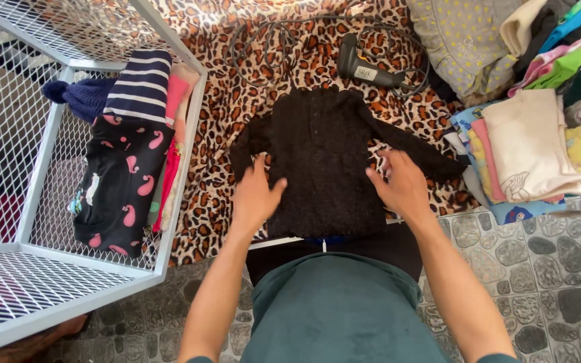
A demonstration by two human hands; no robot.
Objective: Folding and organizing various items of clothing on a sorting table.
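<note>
A fuzzy black sweater (321, 158) lies spread out flat on a leopard-print cloth (216, 121), in the middle of the scene, with its sleeves out to both sides. The person's left hand (255, 195) rests flat on the near left part of the sweater, fingers open and spread, not gripping anything. The right hand (401, 185) rests on the near right part, by the right sleeve, also open with the fingers spread; it looks a little blurry. Far from the hands, just past the sweater's collar, lies a black handheld scanner (366, 67) with its cord (263, 33) looped on the cloth. On the left stands a white wire rack (48, 148) with folded clothes inside, such as a striped top (141, 84), a black piece with pink shapes (119, 188) and a dark blue knit hat (82, 95). On the right is a stack of folded clothes (529, 144) in many colours, near the right sleeve. The floor (539, 269) near the person is grey stone.
</note>
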